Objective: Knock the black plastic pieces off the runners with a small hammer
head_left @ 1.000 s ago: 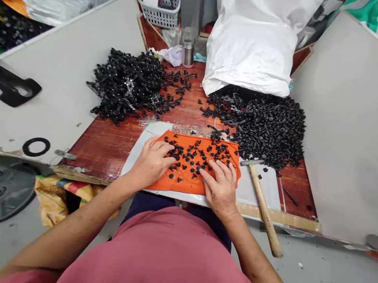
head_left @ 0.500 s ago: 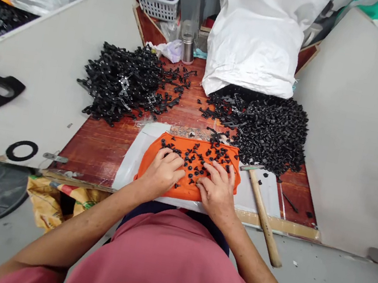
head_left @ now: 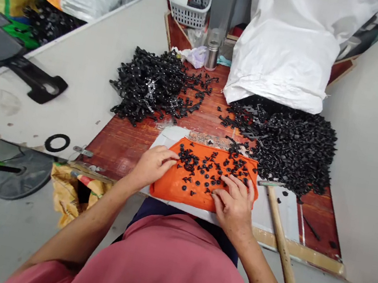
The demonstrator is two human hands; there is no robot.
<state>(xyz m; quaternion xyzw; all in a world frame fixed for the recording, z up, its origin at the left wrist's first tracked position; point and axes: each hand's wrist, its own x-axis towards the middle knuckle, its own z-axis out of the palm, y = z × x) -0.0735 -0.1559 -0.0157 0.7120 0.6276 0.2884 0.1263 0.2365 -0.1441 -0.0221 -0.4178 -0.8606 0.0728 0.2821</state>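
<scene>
"On the wooden table (head_left: 110, 152), where were the black studs (head_left: 191, 161)?"
"On orange cloth (head_left: 169, 189), apparently mid-sorting; whether left hand (head_left: 151, 164) or right hand (head_left: 235, 206) held any, I couldn't tell. Pinching seemed needed next."

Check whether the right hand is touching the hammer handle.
Apart. The head view shows a strip of white sheet between the right hand and the hammer handle.

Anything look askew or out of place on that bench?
The hammer, right of the orange cloth: its wooden handle sticks out past the front edge of the bench, where it might get knocked.
</scene>
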